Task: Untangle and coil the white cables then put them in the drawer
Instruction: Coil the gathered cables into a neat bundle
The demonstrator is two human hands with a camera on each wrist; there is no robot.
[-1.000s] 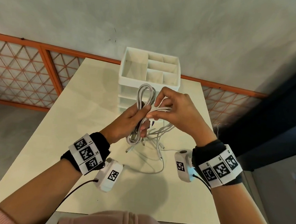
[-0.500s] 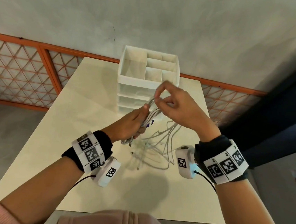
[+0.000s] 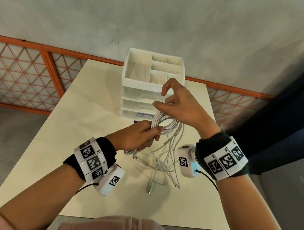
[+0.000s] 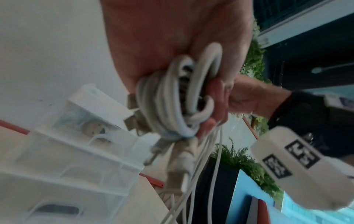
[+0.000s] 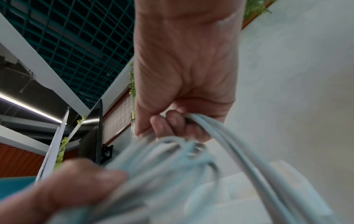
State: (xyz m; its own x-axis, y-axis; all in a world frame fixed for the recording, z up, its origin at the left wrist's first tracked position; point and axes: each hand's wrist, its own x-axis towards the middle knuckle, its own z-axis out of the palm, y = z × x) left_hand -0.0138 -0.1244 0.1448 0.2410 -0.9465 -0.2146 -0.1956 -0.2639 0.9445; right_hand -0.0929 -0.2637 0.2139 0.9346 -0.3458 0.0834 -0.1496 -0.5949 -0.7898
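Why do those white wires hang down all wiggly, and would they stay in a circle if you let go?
The white cables look floppy: loose ends droop from the left hand down to the table. The loops probably spring apart if let go, since both the left hand and the right hand hold them. They seem light, as fingers alone lift them.

Cables between two hands, in front of the drawer unit

The left hand (image 3: 138,135) sits below-left of the right hand (image 3: 183,106); coiled cables (image 3: 163,123) lie between them, loose ends (image 3: 163,164) on the table (image 3: 51,151) beneath, the drawer unit (image 3: 140,87) just beyond.
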